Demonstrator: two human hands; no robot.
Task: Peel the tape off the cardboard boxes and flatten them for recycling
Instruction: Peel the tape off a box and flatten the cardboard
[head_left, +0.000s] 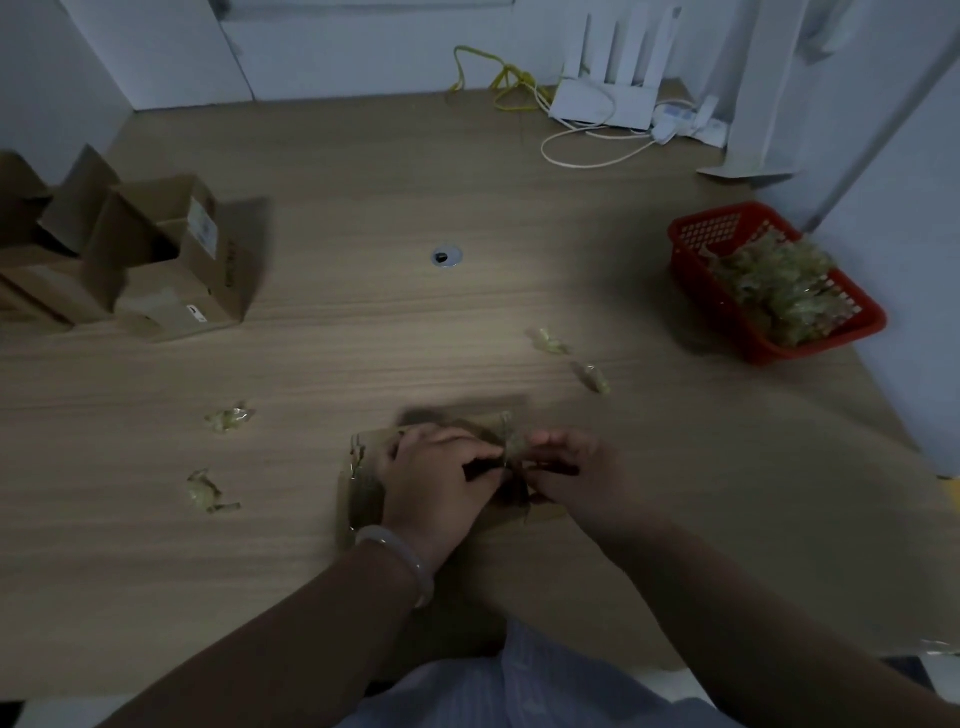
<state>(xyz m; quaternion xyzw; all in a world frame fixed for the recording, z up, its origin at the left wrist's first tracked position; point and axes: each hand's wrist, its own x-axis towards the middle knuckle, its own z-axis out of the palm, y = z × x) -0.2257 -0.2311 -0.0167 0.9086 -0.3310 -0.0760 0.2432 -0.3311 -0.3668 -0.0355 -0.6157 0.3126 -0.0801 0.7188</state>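
Dimly lit wood-grain bench (467, 322), seen from above. Nearest, a small cardboard box (363, 470) lies under both hands. The left hand (436, 470), with a pale bracelet (410, 561) at the wrist, curls its fingers (415, 439) over the box and grips it. The right hand (569, 467) pinches crumpled tape (511, 441) at the box's right end, just beside the left thumb. Loose tape scraps (228, 415) lie on either side. Farther off, open cardboard boxes (171, 260) stand at the left, and a red basket (691, 244) heaped with tape sits at the right. A white router (602, 98) stands by the back wall.
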